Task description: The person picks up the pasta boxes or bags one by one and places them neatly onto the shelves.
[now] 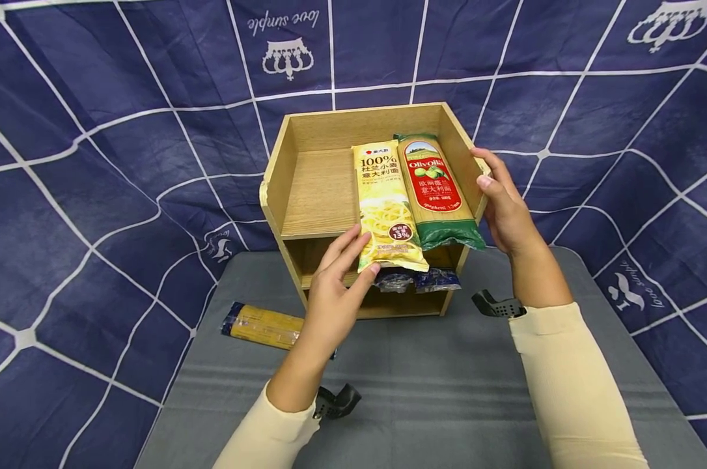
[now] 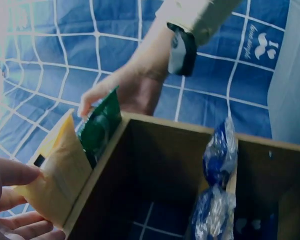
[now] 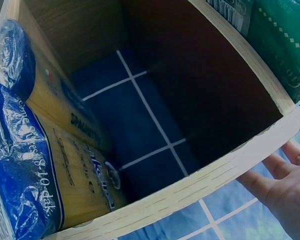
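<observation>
A small wooden shelf point(image 1: 315, 189) stands on the grey table. On its top board lie a yellow packet of pasta point(image 1: 383, 195) and, to the right, a green and red packet of spaghetti point(image 1: 432, 179). Both packets' near ends jut past the front edge. My left hand point(image 1: 336, 286) pinches the near end of the yellow packet, thumb on the bottom edge and fingers at its left side; the left wrist view also shows this hold point(image 2: 15, 200). With thumb and fingers, my right hand point(image 1: 506, 208) grips the shelf's right side panel, beside the green packet.
Blue-ended spaghetti packets point(image 3: 75, 165) lie on the shelf's middle board, their ends point(image 1: 435, 280) sticking out. Another spaghetti packet point(image 1: 265, 326) lies on the grey table point(image 1: 418, 391), left of the shelf. A blue white-lined cloth point(image 1: 213, 78) hangs behind and at both sides.
</observation>
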A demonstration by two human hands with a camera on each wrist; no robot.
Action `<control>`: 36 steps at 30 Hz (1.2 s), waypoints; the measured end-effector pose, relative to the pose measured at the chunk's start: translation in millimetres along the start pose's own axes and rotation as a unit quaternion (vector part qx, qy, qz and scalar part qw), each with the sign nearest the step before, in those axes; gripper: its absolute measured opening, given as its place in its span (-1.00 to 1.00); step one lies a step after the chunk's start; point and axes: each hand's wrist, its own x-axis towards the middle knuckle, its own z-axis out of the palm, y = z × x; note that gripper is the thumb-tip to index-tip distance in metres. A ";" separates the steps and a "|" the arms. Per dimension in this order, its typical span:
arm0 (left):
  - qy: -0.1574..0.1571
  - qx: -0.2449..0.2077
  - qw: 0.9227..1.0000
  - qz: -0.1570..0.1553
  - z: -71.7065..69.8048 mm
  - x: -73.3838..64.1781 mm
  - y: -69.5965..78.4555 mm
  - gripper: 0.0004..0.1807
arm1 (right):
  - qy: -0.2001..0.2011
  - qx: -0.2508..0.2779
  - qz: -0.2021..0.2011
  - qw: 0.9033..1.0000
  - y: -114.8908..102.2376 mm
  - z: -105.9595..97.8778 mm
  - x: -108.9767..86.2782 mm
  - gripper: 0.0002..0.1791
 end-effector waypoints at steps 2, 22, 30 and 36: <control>0.002 0.017 1.000 0.002 0.5 2.4 -0.8 -0.46 | 0.000 0.000 -0.001 1.000 0.3 0.1 0.2 -0.44; 0.026 0.096 0.995 0.024 6.5 27.7 -7.5 -0.48 | -0.002 0.000 0.000 1.000 0.4 1.0 -0.3 -0.43; 0.054 0.046 0.996 0.060 4.5 20.1 -17.3 -0.52 | -0.001 0.004 -0.002 1.000 -0.6 0.8 0.4 -0.44; 0.082 -0.003 0.994 0.077 -0.2 9.2 -23.8 -0.57 | -0.003 -0.001 0.000 1.000 -0.4 1.0 -0.6 -0.44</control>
